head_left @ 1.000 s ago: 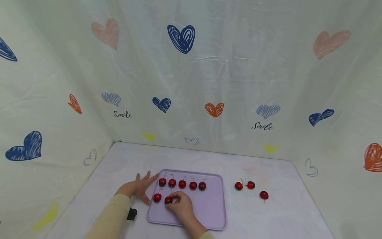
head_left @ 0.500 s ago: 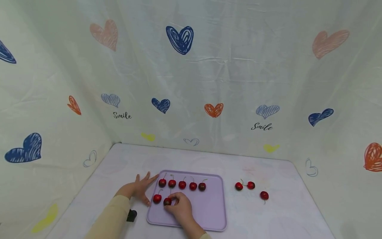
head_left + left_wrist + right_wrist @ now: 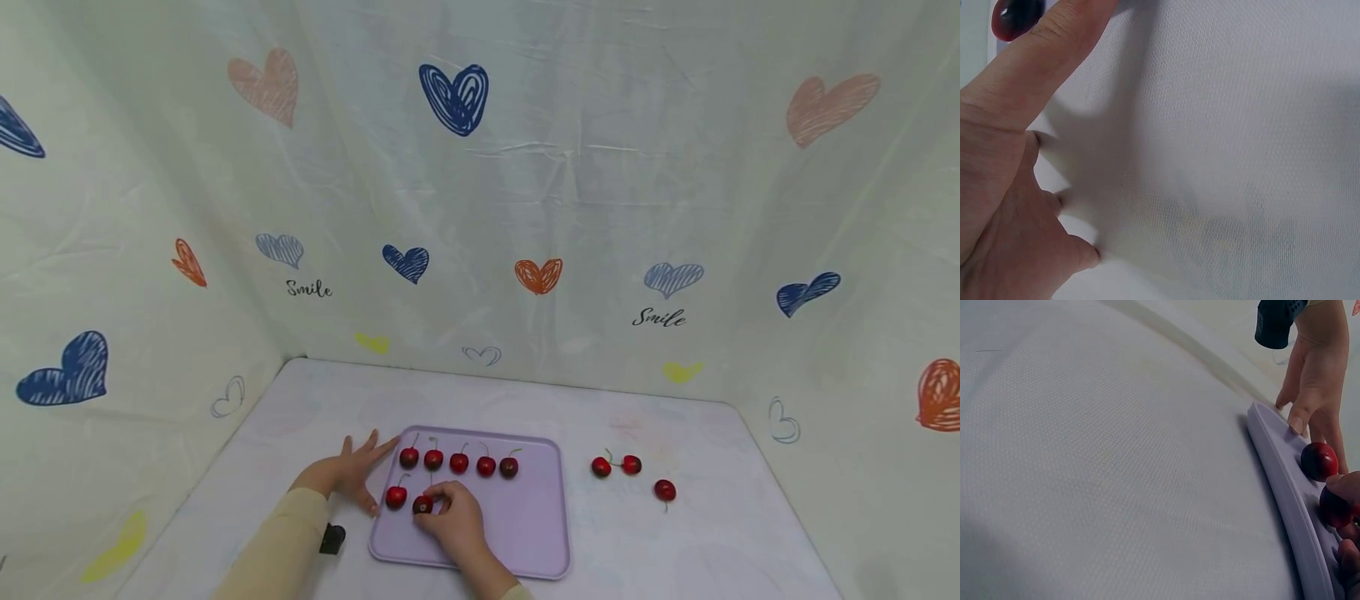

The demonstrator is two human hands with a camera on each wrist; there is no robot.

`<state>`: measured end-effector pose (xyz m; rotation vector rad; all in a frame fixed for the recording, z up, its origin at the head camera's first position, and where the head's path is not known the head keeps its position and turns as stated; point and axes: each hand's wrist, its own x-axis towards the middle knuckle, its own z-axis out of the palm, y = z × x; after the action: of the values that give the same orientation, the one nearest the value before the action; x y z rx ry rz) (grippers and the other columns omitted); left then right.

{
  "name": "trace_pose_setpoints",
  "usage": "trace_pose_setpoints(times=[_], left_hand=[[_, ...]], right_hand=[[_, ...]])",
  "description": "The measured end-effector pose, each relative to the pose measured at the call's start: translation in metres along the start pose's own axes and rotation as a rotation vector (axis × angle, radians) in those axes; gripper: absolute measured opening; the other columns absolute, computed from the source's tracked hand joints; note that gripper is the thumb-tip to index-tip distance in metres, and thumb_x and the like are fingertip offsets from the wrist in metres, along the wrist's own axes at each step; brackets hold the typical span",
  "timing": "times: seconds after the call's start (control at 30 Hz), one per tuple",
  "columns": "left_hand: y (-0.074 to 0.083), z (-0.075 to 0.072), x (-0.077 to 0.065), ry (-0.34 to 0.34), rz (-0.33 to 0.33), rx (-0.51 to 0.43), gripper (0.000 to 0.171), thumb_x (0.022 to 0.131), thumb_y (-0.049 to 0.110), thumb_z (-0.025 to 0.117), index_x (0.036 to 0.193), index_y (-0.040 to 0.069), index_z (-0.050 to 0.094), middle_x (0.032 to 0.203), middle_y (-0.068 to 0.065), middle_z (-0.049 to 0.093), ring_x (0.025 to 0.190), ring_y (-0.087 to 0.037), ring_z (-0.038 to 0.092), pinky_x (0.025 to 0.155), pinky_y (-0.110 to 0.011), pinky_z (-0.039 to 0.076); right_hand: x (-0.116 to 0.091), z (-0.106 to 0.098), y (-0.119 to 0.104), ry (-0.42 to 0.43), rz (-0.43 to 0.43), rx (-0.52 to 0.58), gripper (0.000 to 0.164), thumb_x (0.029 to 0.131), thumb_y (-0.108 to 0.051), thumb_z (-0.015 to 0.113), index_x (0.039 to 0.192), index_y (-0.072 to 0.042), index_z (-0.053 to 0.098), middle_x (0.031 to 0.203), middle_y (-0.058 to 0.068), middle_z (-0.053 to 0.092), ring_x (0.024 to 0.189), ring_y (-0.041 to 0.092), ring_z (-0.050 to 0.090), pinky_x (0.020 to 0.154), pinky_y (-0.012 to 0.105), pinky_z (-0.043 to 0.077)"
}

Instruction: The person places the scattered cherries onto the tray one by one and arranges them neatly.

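A lilac tray [image 3: 525, 533] lies on the table with cherries on it. Along its far side several stemmed cherries [image 3: 459, 463] form a row, stems pointing away. Nearer, one cherry [image 3: 396, 497] sits at the left. Beside it my right hand [image 3: 459, 518] pinches another cherry [image 3: 423, 505] between thumb and fingers, low over the tray; the right wrist view shows this held cherry [image 3: 1334, 507] close to its neighbour [image 3: 1319, 461]. My left hand [image 3: 356, 473] spreads its fingers at the tray's left edge, thumb and index finger touching or nearly touching the rim.
To the right of the tray, two cherries [image 3: 602, 467] lie close together, and a single cherry [image 3: 664, 490] lies farther right. A wrist camera [image 3: 332, 538] shows under the left forearm. A heart-printed curtain [image 3: 480, 208] stands behind and beside the white table [image 3: 675, 550].
The cherry in my right hand has turned a little, its end now facing up more, and has shifted very slightly left. My left hand has stayed in place.
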<state>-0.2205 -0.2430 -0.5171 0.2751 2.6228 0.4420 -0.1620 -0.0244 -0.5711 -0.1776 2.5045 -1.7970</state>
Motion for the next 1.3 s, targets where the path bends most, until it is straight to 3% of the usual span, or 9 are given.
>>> trace_pose_setpoints(times=[0.7,1.03,1.13,1.3], left_hand=[[0.004,-0.002,-0.003,-0.004,-0.003,-0.019,0.115,0.062,0.03,0.093,0.154,0.013,0.025,0.155,-0.033,0.011,0.129,-0.071,0.0,0.095,-0.082,0.015],[0.003,-0.003,-0.005,-0.005,-0.003,-0.019,0.114,0.063,0.031,0.092,0.154,0.013,0.025,0.155,-0.034,0.011,0.129,-0.071,0.0,0.094,-0.082,0.015],[0.002,-0.003,-0.005,0.002,0.004,-0.01,0.115,0.063,0.031,0.092,0.154,0.013,0.025,0.155,-0.034,0.011,0.129,-0.072,0.0,0.095,-0.081,0.016],[0.001,0.0,-0.004,0.008,0.014,-0.024,0.114,0.062,0.03,0.093,0.153,0.014,0.026,0.155,-0.034,0.011,0.129,-0.071,0.0,0.094,-0.082,0.017]], right_hand=[[0.0,0.001,-0.002,-0.005,-0.005,-0.038,0.027,0.065,-0.013,0.087,0.088,-0.016,0.072,0.076,-0.009,0.055,0.059,0.005,0.045,0.052,0.023,0.039],[0.001,-0.009,0.001,-0.044,0.038,0.143,0.033,0.067,-0.002,0.084,0.097,-0.007,0.072,0.08,-0.002,0.06,0.061,0.007,0.05,0.054,0.021,0.043],[0.001,-0.007,0.0,-0.037,0.017,0.125,0.033,0.066,-0.006,0.086,0.096,-0.006,0.072,0.082,-0.004,0.06,0.062,0.006,0.049,0.054,0.021,0.043],[0.0,0.0,-0.003,-0.006,-0.027,-0.024,0.034,0.063,-0.017,0.09,0.091,-0.012,0.071,0.08,-0.01,0.055,0.068,0.005,0.048,0.062,0.025,0.044]])
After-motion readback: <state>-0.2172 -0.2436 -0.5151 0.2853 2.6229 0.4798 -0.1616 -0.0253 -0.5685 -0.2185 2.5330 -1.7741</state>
